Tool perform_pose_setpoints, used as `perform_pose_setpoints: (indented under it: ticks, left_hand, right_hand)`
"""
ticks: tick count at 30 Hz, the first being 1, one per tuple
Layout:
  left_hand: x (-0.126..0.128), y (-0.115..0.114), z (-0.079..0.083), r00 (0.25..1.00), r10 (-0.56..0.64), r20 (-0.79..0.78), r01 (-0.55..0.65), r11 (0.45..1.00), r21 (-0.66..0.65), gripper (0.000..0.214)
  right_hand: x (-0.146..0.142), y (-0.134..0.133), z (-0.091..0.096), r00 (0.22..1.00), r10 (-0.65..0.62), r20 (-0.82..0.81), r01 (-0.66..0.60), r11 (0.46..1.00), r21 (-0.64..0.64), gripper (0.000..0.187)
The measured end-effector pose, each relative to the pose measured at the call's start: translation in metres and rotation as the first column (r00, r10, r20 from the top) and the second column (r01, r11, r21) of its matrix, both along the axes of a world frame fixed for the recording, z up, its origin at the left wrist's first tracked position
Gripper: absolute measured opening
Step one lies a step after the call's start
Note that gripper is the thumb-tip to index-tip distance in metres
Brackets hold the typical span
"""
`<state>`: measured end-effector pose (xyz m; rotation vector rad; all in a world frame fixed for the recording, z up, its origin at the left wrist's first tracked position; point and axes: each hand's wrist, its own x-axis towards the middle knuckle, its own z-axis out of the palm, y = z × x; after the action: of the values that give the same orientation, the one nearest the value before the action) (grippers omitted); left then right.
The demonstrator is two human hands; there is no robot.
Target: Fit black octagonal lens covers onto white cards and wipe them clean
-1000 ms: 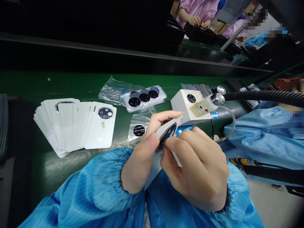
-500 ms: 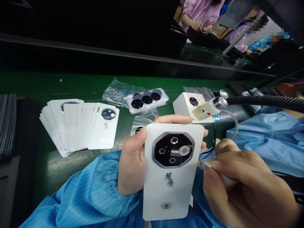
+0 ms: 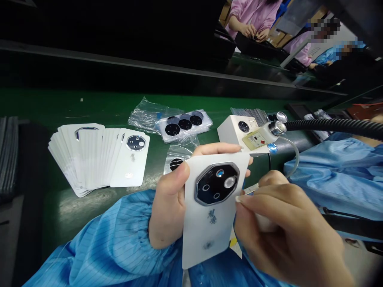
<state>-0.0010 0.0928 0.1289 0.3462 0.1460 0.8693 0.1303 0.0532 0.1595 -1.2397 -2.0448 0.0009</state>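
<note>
The left hand [image 3: 167,207] has its fingers clamped on a white phone cover [image 3: 206,235], tilted up above the lap. Just right of the cover, the right hand [image 3: 287,227] has its fingers together, seemingly on a pale piece [image 3: 251,189] that they mostly hide. The green tabletop [image 3: 113,107] stretches beyond the cover: fanned spare covers [image 3: 128,163] to its left, black discs [image 3: 185,124] behind it, a white box [image 3: 229,133] behind and rightward. Well past the cover, up and right, sits a person in pink [image 3: 249,18].
</note>
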Motion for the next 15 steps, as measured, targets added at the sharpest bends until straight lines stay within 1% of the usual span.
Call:
perform_pose_setpoints:
  ticks: [2, 5, 8, 11, 13, 15]
  left_hand:
    - [0.000, -0.001, 0.001, 1.000, 0.003, -0.007, -0.003, 1.000, -0.004, 0.040]
    - [0.000, -0.003, 0.000, 0.999, 0.008, -0.041, -0.007, 1.000, 0.016, 0.040]
    - [0.001, -0.004, -0.003, 0.990, 0.052, -0.129, -0.042, 0.996, 0.083, 0.041]
    - [0.002, -0.004, -0.007, 0.980, 0.120, -0.156, -0.089, 0.977, 0.192, 0.041]
    - [0.002, -0.004, -0.008, 0.975, 0.131, -0.179, -0.084, 0.965, 0.249, 0.041]
    - [0.000, -0.003, -0.008, 0.962, 0.132, -0.238, -0.063, 0.959, 0.276, 0.041]
  right_hand:
    - [-0.003, 0.004, -0.001, 0.997, 0.027, 0.073, -0.027, 1.000, 0.004, 0.013]
    - [-0.011, 0.009, -0.005, 0.998, -0.006, 0.070, -0.001, 0.995, 0.104, 0.011]
    - [-0.018, 0.011, -0.010, 0.998, 0.000, 0.067, -0.009, 0.991, 0.136, 0.012]
    - [-0.018, 0.012, -0.010, 0.996, -0.017, 0.083, 0.008, 0.994, 0.113, 0.014]
    - [-0.018, 0.012, -0.009, 0.994, -0.028, 0.106, 0.018, 0.995, 0.096, 0.015]
    - [-0.018, 0.013, -0.008, 0.992, -0.039, 0.123, 0.027, 0.995, 0.097, 0.016]
